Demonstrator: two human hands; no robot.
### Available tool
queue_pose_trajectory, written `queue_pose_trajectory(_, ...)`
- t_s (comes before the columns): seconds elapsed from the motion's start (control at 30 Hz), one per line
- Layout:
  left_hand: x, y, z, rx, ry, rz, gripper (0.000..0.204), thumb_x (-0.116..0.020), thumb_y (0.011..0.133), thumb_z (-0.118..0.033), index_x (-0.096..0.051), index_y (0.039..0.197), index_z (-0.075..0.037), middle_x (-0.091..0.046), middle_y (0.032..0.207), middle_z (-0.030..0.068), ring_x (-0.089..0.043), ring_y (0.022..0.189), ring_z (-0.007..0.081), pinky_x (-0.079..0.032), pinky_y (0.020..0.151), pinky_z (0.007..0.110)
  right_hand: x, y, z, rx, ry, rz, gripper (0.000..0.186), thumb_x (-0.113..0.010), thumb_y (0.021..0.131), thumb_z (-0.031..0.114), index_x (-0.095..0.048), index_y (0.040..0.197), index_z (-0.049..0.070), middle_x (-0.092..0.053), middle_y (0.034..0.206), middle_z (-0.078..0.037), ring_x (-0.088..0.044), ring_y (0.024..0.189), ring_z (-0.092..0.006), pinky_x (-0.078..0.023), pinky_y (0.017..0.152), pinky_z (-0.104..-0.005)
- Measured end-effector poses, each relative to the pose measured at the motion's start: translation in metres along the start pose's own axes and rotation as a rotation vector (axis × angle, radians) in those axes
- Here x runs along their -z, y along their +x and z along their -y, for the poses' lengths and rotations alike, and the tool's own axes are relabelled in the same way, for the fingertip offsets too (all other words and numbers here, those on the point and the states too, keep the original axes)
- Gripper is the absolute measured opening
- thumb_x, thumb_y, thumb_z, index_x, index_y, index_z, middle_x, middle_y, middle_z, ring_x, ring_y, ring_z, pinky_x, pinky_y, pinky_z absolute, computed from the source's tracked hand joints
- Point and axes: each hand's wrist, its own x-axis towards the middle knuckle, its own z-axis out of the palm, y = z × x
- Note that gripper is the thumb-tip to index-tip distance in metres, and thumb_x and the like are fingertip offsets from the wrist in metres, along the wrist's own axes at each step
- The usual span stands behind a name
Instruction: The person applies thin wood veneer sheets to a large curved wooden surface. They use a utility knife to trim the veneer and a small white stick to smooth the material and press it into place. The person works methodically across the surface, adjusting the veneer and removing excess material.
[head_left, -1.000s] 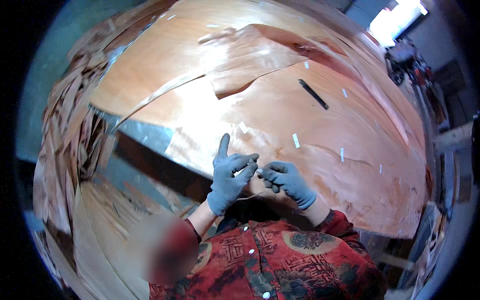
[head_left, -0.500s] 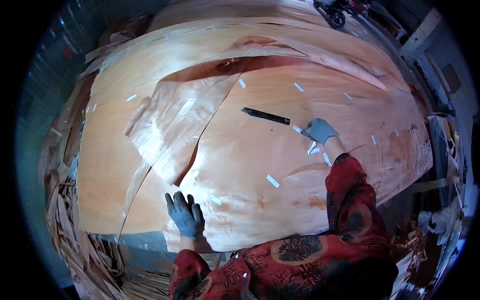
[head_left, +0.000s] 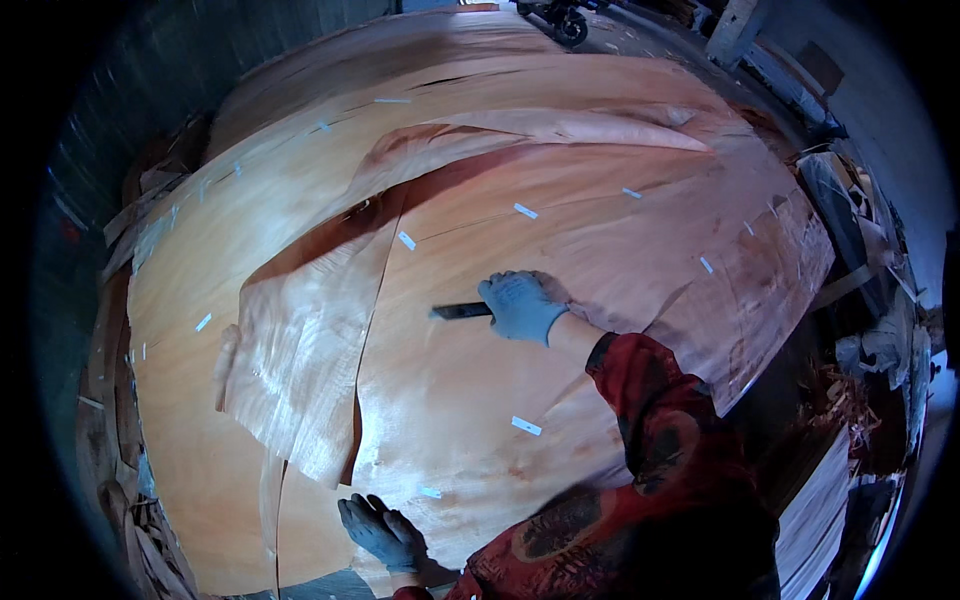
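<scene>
My right hand (head_left: 523,307), in a grey glove, is closed around one end of a flat black cutter knife (head_left: 461,311). The knife's other end sticks out to the left, over a broad tan wood veneer sheet (head_left: 455,395). At the near edge, my gloved left hand (head_left: 385,532) lies open on the sheet with its fingers stretched out. Above the left hand, a loose veneer piece (head_left: 310,320) lies with a long lifted edge. Short white tape strips are stuck about the sheet, one strip (head_left: 526,426) below the right hand and another (head_left: 430,492) beside the left.
Scrap veneer strips (head_left: 105,400) hang along the left side. More scraps (head_left: 845,400) pile up on the right. Another veneer stack (head_left: 380,50) lies beyond the far edge, and a motorbike wheel (head_left: 570,27) shows at the back.
My right hand has left the tape strips on the right and moved left onto the knife, now gripping it. The left hand stays by the near edge. The view has shifted.
</scene>
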Motion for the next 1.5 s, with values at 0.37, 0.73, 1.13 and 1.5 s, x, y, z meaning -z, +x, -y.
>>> queue_pose_trajectory(0.37, 0.024, 0.027, -0.012, -0.087, 0.09, 0.049, 0.048, -0.045, 0.087, -0.026, -0.039, 0.122, 0.006, -0.044, 0.114, 0.0299, -0.04, 0.108, 0.0477, -0.031, 0.09, 0.055, 0.033, 0.166, -0.027, -0.263, 1.831, -0.319, 0.018, -0.066, 0.082, 0.023, -0.052, 0.089, 0.015, -0.045, 0.061, 0.003, -0.038, 0.041, -0.0055, -0.03, 0.034, -0.0218)
queue_pose_trajectory(0.73, 0.039, 0.03, -0.008, -0.072, 0.03, 0.019, 0.059, -0.058, 0.071, -0.014, -0.041, 0.124, 0.006, -0.046, 0.118, 0.0241, -0.041, 0.114, 0.0451, -0.032, 0.096, 0.055, 0.041, 0.196, -0.044, -0.445, 2.176, -0.472, 0.007, -0.06, 0.086, 0.017, -0.059, 0.093, 0.016, -0.033, 0.052, 0.003, -0.034, 0.04, -0.009, -0.026, 0.037, -0.0223)
queue_pose_trajectory(1.13, 0.022, 0.013, 0.022, -0.175, 0.081, -0.03, 0.089, -0.068, 0.07, -0.036, -0.027, 0.137, 0.006, -0.034, 0.136, 0.0275, -0.034, 0.124, 0.0438, -0.023, 0.106, 0.05, 0.153, -0.093, 0.077, 0.092, 1.908, -0.354, 0.049, -0.047, 0.093, 0.016, -0.034, 0.139, 0.009, -0.042, 0.06, 0.007, -0.028, 0.04, -0.0029, -0.02, 0.038, -0.0197)
queue_pose_trajectory(1.5, 0.105, 0.056, 0.033, 0.719, -2.128, 0.079, 0.058, -0.06, 0.084, -0.043, -0.045, 0.129, -0.009, -0.054, 0.123, 0.0102, -0.047, 0.115, 0.0252, -0.031, 0.103, 0.044, 0.023, -0.198, 0.181, -0.133, 2.057, 0.067, 0.041, -0.056, 0.09, 0.017, -0.048, 0.13, 0.011, -0.041, 0.061, 0.007, -0.036, 0.04, -0.0048, -0.031, 0.037, -0.0214)
